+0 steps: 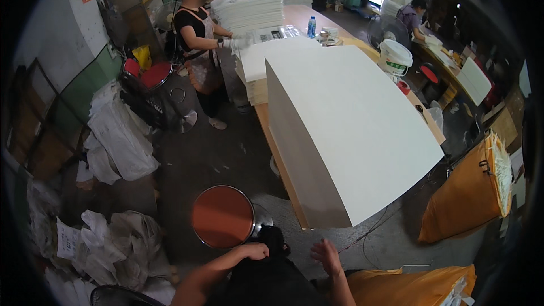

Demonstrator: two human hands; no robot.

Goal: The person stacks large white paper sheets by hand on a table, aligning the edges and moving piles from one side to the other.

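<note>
My left hand (258,250) is curled closed at the front of my black clothing, beside a round stool with a red-brown seat (222,216). What lies inside its fingers, if anything, is hidden. My right hand (327,256) is raised with its fingers apart and nothing in it. It is nearest the front corner of a tall stack of large white sheets (345,119) on the wooden table (283,175), but does not touch it.
A person in an apron (198,39) stands across at the left, gloved hands by a lower stack of sheets (283,51). Orange sacks (453,192) stand at the right and lower right. White plastic bags (122,136) lie left. A white bucket (395,56) stands at the table's far side.
</note>
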